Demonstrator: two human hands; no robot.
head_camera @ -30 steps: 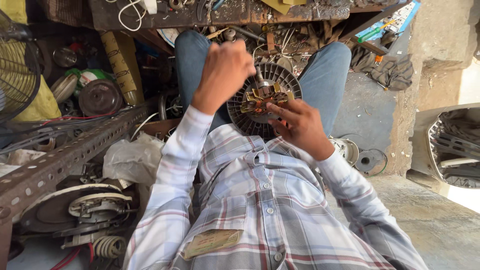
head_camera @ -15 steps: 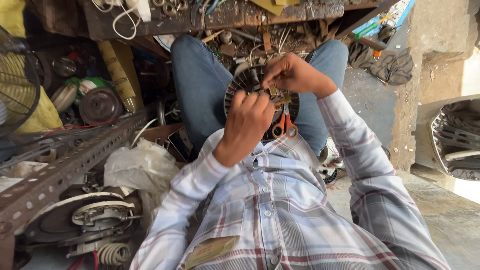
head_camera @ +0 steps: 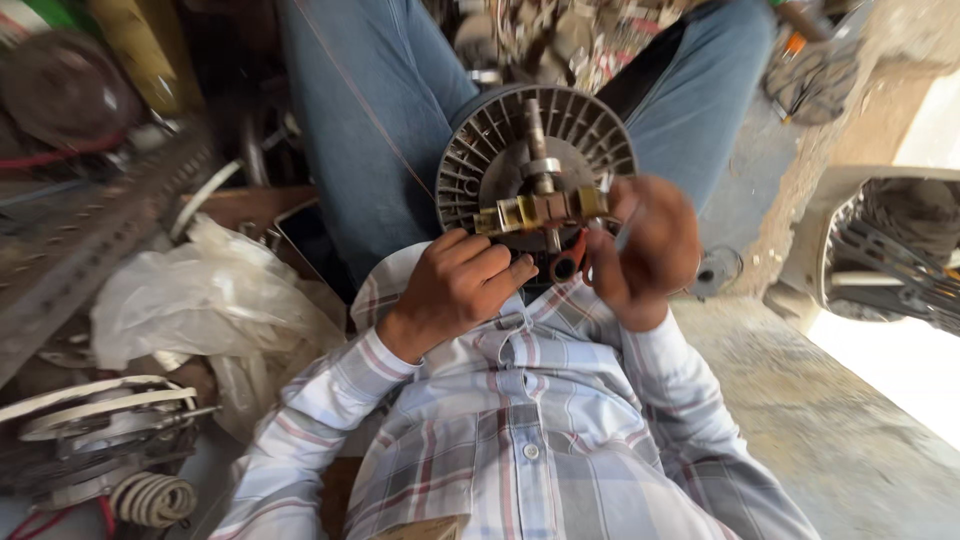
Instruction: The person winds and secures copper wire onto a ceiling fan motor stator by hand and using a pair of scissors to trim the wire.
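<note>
1. Brass-coloured metal is what the right hand (head_camera: 645,250) closes on: a short crossbar fitting (head_camera: 540,210) set across the shaft. The fingers are curled round its right end; the hand is blurred, so how tight the hold is I cannot tell.
2. The left hand (head_camera: 455,285) is folded into a loose fist just below and left of the fitting, its knuckles next to the fitting's left end. Whether it pinches anything small is hidden.
3. A red-handled tool (head_camera: 570,258), probably pliers, shows between the two hands, under the fitting; which hand has it cannot be made out.
4. The fitting's long axis runs left to right, crossing the steel shaft (head_camera: 535,140), which points away from the chest toward the knees. The right hand is on the fitting; the left is merely beside it.
5. Shaft and fitting rise from the grey finned rotor (head_camera: 480,150), a round disc lying in the lap between the blue-jeaned thighs (head_camera: 370,130).
6. Outward: a crumpled plastic bag (head_camera: 200,300) lies at the left.
7. Against half a second ago, the left hand has dropped from over the rotor to its near edge, the right has come in onto the fitting, and the camera sits closer.
</note>
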